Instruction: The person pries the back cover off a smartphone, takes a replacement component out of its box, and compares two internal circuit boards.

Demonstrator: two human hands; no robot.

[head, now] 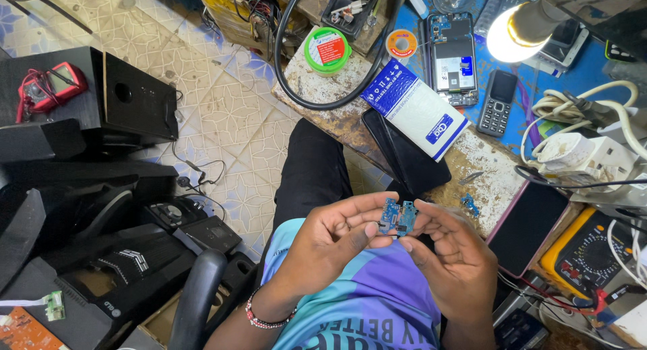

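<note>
A small blue circuit board is pinched between the fingertips of both my hands, held above my lap in front of my chest. My left hand grips its left edge with thumb and fingers; a beaded bracelet circles that wrist. My right hand holds the board's right edge. A tiny blue part lies on the worn bench top just beyond my right hand.
On the bench lie a white and blue box, a black pouch, an opened phone, a keypad phone, a dark phone, a yellow multimeter, a green tin and a lit lamp. Black speakers stand left.
</note>
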